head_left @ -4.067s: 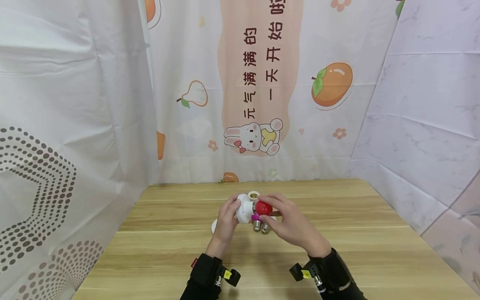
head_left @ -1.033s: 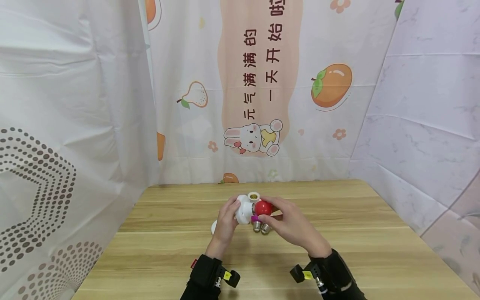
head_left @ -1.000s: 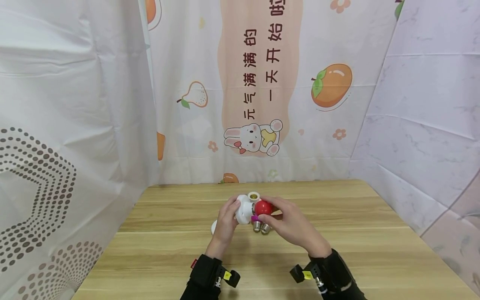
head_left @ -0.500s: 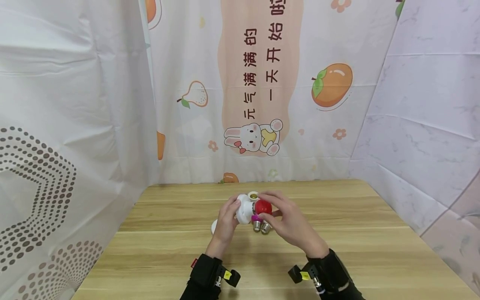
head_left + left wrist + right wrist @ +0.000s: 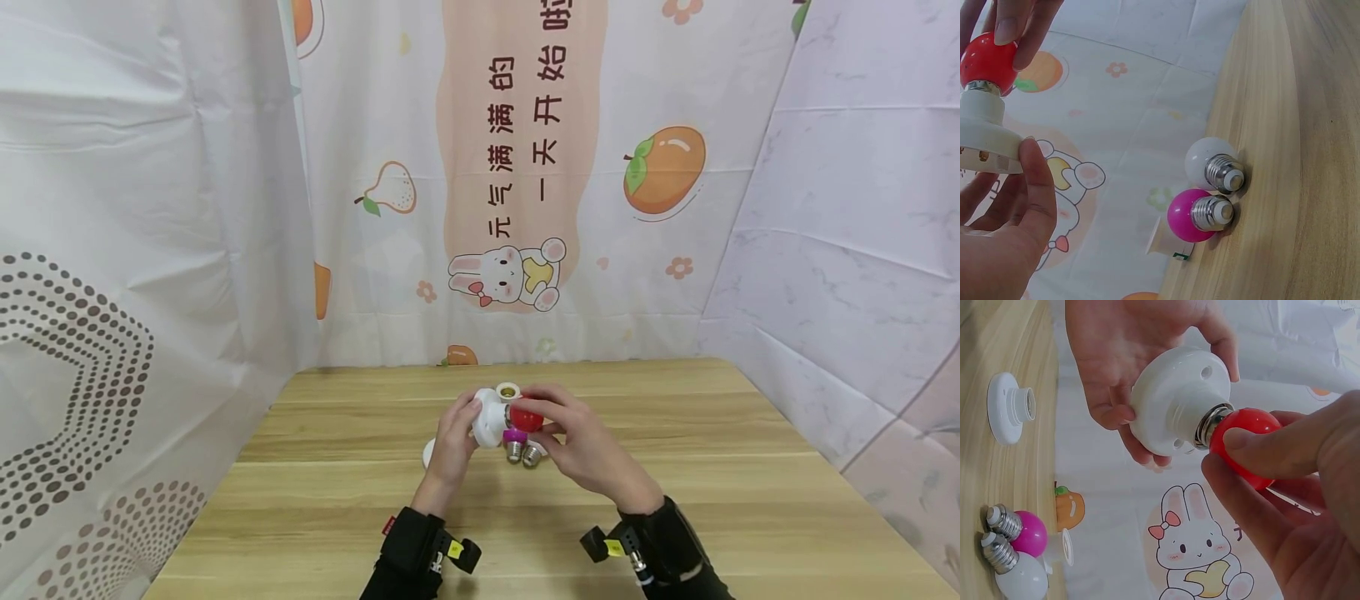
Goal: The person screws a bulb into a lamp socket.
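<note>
My left hand grips a white round lamp socket by its wide base, held up off the table. Thumb and fingers of my right hand hold a red light bulb. The bulb's metal screw base sits partly inside the socket mouth, with some thread showing in the right wrist view. Below the hands, a magenta bulb and a white bulb lie side by side on the table, metal bases toward me.
A second white socket lies on the wooden table left of the bulbs, partly behind my left hand in the head view. Another socket with a brass-coloured inside stands behind the bulbs. A printed curtain hangs at the table's back edge.
The right fingers have shifted their hold on the red bulb, and the hand has turned slightly. The left hand and the socket stay in nearly the same place.
</note>
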A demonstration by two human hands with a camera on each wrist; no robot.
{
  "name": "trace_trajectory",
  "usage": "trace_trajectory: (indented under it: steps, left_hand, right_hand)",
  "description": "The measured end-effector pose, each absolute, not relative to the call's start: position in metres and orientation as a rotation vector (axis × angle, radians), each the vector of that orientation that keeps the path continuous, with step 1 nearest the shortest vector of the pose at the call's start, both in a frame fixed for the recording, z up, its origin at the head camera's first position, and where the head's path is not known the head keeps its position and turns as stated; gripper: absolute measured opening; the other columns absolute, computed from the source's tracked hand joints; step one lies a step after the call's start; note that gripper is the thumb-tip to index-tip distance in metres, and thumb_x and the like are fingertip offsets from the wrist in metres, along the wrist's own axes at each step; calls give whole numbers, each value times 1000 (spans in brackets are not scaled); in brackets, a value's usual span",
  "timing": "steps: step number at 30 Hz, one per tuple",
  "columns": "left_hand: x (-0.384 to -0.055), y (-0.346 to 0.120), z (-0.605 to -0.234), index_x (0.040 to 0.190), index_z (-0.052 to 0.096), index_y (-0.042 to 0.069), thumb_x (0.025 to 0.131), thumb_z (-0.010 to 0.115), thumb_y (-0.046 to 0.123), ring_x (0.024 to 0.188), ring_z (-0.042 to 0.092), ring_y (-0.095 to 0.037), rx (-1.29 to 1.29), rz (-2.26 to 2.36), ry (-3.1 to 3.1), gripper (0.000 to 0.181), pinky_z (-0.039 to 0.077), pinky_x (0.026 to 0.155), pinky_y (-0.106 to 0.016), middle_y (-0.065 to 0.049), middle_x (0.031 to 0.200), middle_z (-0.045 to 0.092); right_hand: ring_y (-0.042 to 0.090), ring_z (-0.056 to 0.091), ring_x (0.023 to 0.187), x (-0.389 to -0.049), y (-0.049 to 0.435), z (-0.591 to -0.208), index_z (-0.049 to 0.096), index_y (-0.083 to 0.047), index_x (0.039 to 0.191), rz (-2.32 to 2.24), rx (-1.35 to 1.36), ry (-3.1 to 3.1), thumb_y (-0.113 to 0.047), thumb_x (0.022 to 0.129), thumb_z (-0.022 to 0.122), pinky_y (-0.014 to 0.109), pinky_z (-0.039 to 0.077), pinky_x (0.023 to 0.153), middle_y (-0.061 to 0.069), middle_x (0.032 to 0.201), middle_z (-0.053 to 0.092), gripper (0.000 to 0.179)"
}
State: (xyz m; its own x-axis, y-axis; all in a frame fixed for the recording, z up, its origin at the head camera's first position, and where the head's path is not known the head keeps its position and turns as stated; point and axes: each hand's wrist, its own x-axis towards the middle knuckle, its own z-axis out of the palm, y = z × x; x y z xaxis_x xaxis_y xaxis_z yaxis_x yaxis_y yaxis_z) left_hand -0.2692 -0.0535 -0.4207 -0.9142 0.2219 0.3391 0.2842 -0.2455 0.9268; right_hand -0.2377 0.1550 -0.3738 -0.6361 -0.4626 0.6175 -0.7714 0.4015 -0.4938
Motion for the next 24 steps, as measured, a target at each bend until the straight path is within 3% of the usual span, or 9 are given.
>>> trace_trajectory:
  steps: [18,24]
  left_hand:
    - [-269,-54,-422,139,51,-7,106,41,32,103,59,-18,-623,-2361,-1910,53,55,83,-34,-8,115,59]
    - [-268,-54,-421,140,51,-6,106,40,33,104,58,-20,-623,-2349,-1920,53,55,84,-35,-8,115,59]
  right_hand:
    - [27,65,109,-237,154,-373,68,-4,129,1121,1053,-2285,9,82,78,31,60,78,9,127,59,49]
    - [26,66,107,-237,155,-373,66,0,130,1132,1026,-2309,4,85,78,26,58,79,9,126,60,47]
